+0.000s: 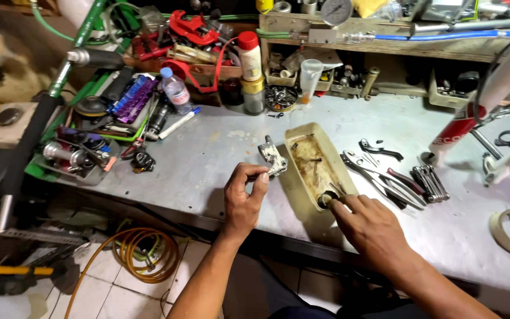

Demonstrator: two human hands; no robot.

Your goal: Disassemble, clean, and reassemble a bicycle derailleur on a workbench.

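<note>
I see both forearms bare to the elbow, no sleeves, gloves, rings or watch on left hand or right hand

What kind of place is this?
Probably a bicycle repair workshop: a red-and-white bike fork, pliers on a metal workbench, and a grimy parts tray.

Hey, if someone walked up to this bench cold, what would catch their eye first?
Probably the grimy beige tray mid-bench, where the right hand reaches into its near end. Just left of it, the left hand pinches a small grey metal part. Pliers and hex keys lie right of the tray.
</note>
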